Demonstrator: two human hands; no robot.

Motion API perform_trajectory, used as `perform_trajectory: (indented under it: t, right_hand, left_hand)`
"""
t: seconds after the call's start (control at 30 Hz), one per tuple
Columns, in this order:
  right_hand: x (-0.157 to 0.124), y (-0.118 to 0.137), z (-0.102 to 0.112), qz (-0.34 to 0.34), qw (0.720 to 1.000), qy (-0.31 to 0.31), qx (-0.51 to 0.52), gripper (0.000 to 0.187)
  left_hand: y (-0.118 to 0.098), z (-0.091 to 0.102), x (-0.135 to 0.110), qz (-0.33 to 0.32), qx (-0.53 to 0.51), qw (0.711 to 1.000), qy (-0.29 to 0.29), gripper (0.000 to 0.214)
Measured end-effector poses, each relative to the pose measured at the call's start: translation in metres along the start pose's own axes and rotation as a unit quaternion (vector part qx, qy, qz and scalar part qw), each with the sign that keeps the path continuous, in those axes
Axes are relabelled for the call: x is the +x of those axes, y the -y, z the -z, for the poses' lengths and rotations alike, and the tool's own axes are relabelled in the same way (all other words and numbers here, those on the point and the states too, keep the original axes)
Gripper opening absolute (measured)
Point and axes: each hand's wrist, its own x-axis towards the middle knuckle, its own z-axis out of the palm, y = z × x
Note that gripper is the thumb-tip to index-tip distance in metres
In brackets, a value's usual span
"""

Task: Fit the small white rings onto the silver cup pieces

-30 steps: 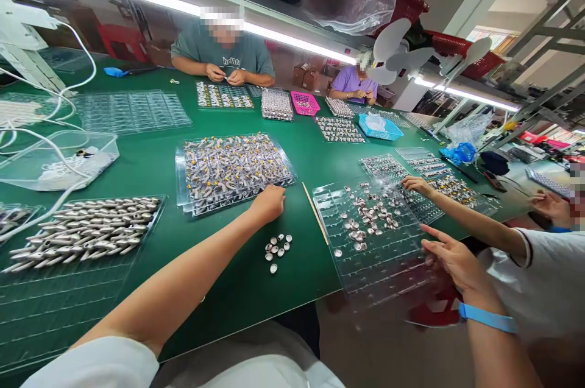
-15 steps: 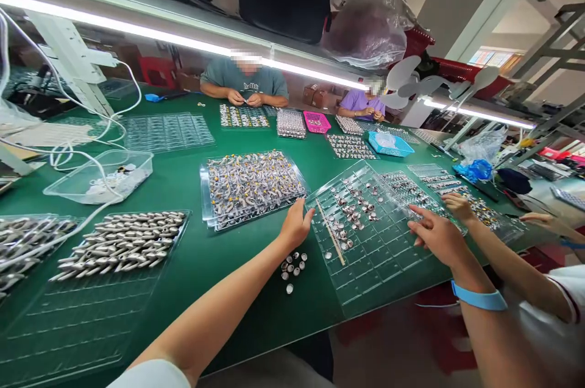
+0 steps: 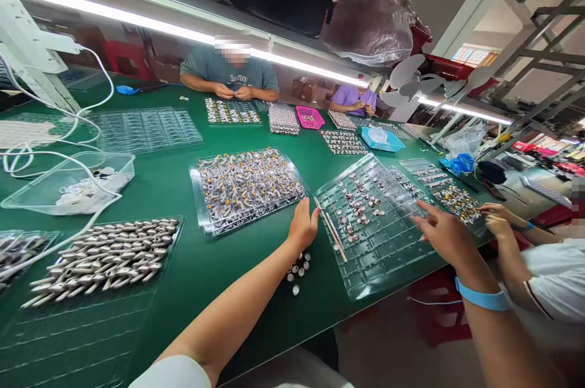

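Observation:
A clear gridded plastic tray (image 3: 388, 248) lies slanted before me, with small round metal caps (image 3: 359, 208) scattered over its far half. Along its left side rests a thin pale stick (image 3: 336, 236). My left hand (image 3: 304, 226) is at the tray's left edge, thumb against the rim and fingers held together. On the opposite side my right hand (image 3: 445, 232) grips the right edge, index finger stretched over the top; its lower fingers are partly hidden. Several loose caps (image 3: 299, 266) sit on the green table beside my left wrist, partly covered by it.
A tray of silvery parts with yellow bits (image 3: 247, 187) stands beyond my left hand. Metal handle-like parts (image 3: 114, 251) fill a tray at left, near a clear bin (image 3: 27, 193) and white cables (image 3: 86, 159). A co-worker's hands (image 3: 498, 217) are at right; two people sit opposite.
The view has shifted a little. The tray's near edge has come up and away from the table's front edge, with both my hands staying at its sides. The co-worker's hands have drawn together.

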Motion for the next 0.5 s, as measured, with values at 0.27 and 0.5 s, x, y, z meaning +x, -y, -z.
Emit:
perform_trajectory:
  t: [0.27,0.5]
  right_hand:
    - [-0.014,0.046,0.003,0.045,0.988,-0.058,-0.135,0.048]
    - [-0.018,0.058,-0.001,0.028,0.988,-0.045,-0.143,0.048]
  left_hand:
    - [-0.003,-0.004,0.002,-0.002,-0.028,0.999,-0.018,0.056]
    - [-0.008,-0.007,0.002,0.005,-0.038,0.999,-0.019,0.057]
